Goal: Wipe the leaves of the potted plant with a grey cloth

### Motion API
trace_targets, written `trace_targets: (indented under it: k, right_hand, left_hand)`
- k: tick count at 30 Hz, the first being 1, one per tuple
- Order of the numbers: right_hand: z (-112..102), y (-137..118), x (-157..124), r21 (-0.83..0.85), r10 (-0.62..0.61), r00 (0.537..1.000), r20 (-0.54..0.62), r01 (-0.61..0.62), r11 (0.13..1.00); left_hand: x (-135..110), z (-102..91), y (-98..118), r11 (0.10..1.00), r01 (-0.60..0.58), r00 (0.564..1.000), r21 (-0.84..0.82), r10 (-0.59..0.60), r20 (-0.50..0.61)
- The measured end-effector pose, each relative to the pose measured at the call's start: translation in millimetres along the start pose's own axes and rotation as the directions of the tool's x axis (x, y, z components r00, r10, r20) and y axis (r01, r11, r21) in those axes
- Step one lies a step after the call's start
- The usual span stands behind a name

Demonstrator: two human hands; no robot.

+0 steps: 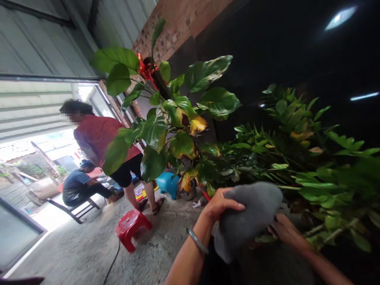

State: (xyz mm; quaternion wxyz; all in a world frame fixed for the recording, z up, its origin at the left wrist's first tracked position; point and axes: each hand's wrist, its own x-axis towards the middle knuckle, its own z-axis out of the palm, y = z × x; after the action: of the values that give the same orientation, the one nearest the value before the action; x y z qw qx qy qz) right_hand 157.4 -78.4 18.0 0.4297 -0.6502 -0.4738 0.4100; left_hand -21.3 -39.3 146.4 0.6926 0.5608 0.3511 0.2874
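Note:
A grey cloth [252, 211], soft and bunched, is held up in front of me at the lower right. My left hand [222, 204], with a bangle on its wrist, grips its left side, thumb lying on top and the other fingers hidden behind. At the cloth's lower right edge is my right hand [283, 229], its fingers curled in and partly in shadow; it seems to pinch the edge. Just beyond both hands are the green leaves of potted plants [258, 152].
A large-leaved plant [178, 118] with a red ribbon stands ahead. A red stool [133, 227] and a blue stool [168, 184] are on the concrete floor. A person in red [101, 132] stands left; another person [80, 184] sits on a bench [75, 211].

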Motion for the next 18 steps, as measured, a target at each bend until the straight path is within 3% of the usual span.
trace_targets:
  k: [2,4,7,9,11,14,16,18]
  right_hand:
    - [4,-1,2,-0.005,0.020,1.000,-0.006,-0.020,1.000]
    - [4,-1,3,-0.013,0.016,1.000,-0.006,-0.016,1.000]
    - [-1,2,2,-0.029,-0.015,1.000,0.006,0.015,0.999]
    - [-5,6,1,-0.038,-0.025,1.000,0.011,0.026,0.999]
    - [-7,9,1,-0.049,-0.012,1.000,0.018,0.013,0.999]
    - [-5,10,3,-0.052,0.018,0.999,0.034,-0.017,0.999]
    - [-2,9,5,-0.041,0.031,0.999,0.034,-0.029,0.999]
    - [0,7,7,-0.032,0.040,0.999,0.034,-0.039,0.999]
  left_hand:
    - [11,6.8,12,0.985,-0.121,0.992,-0.125,0.114,-0.058]
    - [23,15.0,11,0.969,-0.171,0.980,-0.180,0.148,-0.136]
    - [29,17.5,-11,0.999,0.003,0.988,-0.036,-0.008,-0.152]
    - [18,8.4,-23,0.970,0.177,0.982,0.168,-0.162,-0.101]
    - [1,-7.7,-22,0.935,0.225,0.974,0.274,-0.224,-0.034]
    - [-21,-34.8,0,0.980,0.121,0.992,0.160,-0.124,0.009]
    - [-24,-48.0,15,1.000,-0.009,0.993,-0.004,0.008,-0.116]
    - [-20,-53.0,16,0.974,-0.146,0.940,-0.175,0.082,-0.331]
